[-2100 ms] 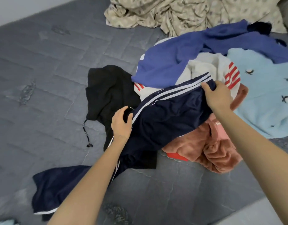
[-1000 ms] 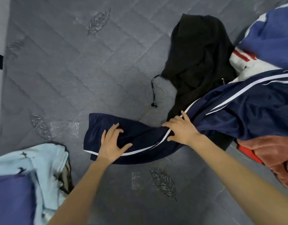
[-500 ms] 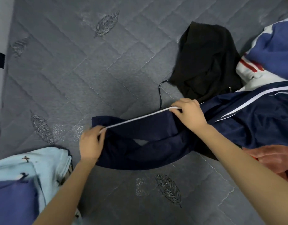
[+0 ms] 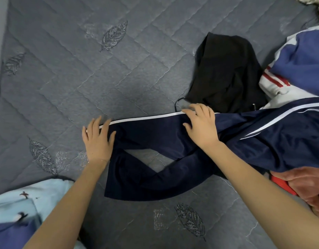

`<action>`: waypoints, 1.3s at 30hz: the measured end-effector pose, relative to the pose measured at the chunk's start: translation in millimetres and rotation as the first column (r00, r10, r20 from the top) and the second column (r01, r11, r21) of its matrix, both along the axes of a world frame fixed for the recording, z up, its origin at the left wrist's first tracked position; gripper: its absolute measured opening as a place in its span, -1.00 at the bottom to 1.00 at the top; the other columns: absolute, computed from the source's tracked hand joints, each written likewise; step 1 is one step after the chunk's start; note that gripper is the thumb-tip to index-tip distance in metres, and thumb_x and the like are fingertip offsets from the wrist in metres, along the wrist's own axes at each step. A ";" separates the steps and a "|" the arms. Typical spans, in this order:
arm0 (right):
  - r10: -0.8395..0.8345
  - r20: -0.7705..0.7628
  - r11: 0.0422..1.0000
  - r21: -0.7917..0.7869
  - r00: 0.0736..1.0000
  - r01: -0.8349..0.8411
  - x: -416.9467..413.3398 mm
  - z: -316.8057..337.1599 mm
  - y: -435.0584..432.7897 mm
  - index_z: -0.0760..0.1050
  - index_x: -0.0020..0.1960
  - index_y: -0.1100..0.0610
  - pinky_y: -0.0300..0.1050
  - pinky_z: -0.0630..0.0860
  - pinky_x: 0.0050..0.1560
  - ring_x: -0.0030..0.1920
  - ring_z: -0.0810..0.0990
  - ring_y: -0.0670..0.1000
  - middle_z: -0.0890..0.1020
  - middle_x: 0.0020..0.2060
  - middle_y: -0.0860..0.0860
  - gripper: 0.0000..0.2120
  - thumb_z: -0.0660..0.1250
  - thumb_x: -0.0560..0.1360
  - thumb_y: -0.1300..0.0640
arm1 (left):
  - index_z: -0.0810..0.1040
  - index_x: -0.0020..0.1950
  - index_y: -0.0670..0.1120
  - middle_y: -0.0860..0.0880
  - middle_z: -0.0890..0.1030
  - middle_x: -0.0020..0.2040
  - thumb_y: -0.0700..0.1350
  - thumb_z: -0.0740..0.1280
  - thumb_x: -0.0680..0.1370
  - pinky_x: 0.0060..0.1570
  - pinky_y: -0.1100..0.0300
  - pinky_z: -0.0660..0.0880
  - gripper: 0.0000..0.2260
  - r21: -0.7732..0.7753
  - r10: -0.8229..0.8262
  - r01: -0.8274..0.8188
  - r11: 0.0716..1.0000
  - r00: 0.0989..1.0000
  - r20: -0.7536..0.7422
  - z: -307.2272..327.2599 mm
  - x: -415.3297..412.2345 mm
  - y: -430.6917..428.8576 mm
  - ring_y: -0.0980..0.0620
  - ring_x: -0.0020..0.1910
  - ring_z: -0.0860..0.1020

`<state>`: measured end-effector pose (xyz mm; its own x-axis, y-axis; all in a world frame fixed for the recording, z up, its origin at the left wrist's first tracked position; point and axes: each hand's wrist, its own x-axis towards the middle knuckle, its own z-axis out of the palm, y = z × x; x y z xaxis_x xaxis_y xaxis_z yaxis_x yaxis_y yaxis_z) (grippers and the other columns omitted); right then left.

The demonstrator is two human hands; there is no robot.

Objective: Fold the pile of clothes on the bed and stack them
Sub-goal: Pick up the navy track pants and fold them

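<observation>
Fingers of my left hand lay straight and spread on the cuff end of the navy trousers, and those of my right hand lay flat farther up the striped leg, neither grasping. The trousers stretched across the grey bed, their upper part over the heap. I judged the cloth light, limp and slick, best pinched along the striped seam.

- The left hand is bare, seen from the back, with slender fingers and a bare wrist.
- The right hand is bare too, its back and knuckles showing; the nails are too small to judge.
- The left forearm is bare down to the picture's lower edge.
- The right forearm is likewise bare to the lower right corner; what is worn higher up cannot be told.
</observation>
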<state>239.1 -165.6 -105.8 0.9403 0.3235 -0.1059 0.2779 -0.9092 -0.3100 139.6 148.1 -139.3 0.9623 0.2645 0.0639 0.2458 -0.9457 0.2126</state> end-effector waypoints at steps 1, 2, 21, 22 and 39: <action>0.003 -0.028 1.000 -0.030 1.000 -0.004 -1.9 -3.5 -1.0 0.49 0.29 0.13 0.22 0.18 0.39 0.33 0.38 0.22 0.50 0.24 0.14 -0.54 0.45 0.40 0.18 | 0.41 0.40 -0.11 -0.20 0.36 0.41 -0.08 0.26 0.59 0.42 -0.20 0.02 -0.62 -0.029 0.058 -0.059 0.998 0.997 -0.057 -3.3 -1.7 -0.6 -0.22 0.43 0.24; -0.003 -0.063 0.998 -0.066 0.998 -0.001 -2.6 -7.4 -2.0 0.44 0.35 0.13 0.22 0.10 0.43 0.38 0.33 0.22 0.47 0.29 0.14 -0.52 0.41 0.45 0.14 | 0.35 0.44 -0.11 -0.19 0.32 0.44 -0.08 0.25 0.60 0.44 -0.20 -0.02 -0.59 -0.066 0.132 -0.141 0.988 0.984 -0.123 -7.0 -2.2 0.3 -0.20 0.47 0.18; -0.326 0.169 0.937 -0.068 0.930 0.341 55.3 -23.8 -5.9 0.56 0.04 0.15 0.01 0.15 0.02 0.02 0.40 0.21 0.49 -0.04 0.13 -0.83 0.31 0.52 0.08 | 0.32 0.35 -0.15 0.02 0.44 0.14 -0.12 0.31 0.57 0.20 0.41 0.31 -0.62 -0.705 0.568 -0.377 0.601 0.822 0.045 -4.2 62.2 40.1 0.23 0.10 0.41; -0.327 0.153 0.937 -0.074 0.933 0.341 54.9 -25.2 -4.9 0.56 0.06 0.14 0.02 0.17 0.06 0.04 0.39 0.21 0.48 -0.01 0.13 -0.82 0.32 0.52 0.09 | 0.24 0.43 -0.16 -0.02 0.43 0.18 -0.09 0.32 0.58 0.21 0.37 0.31 -0.52 -0.710 0.572 -0.413 0.571 0.820 -0.016 -7.9 61.0 39.2 0.16 0.14 0.41; 0.067 -0.204 0.997 -0.014 0.977 -0.072 -60.6 -47.3 52.2 0.58 0.06 0.15 0.07 0.50 -0.05 0.01 0.56 0.17 0.56 0.00 0.09 -0.45 0.63 0.17 -0.05 | 0.43 0.00 -0.16 -0.03 0.45 -0.14 -0.21 0.21 0.61 0.05 0.27 0.40 -0.96 -0.628 0.687 -0.514 0.585 0.725 0.047 -4.9 24.1 46.1 0.07 -0.09 0.40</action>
<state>178.4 -113.4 -153.1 0.8736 0.3831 -0.3002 0.2738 -0.8967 -0.3477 163.6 194.2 -144.2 0.5323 0.8436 -0.0708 0.5663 -0.2927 0.7705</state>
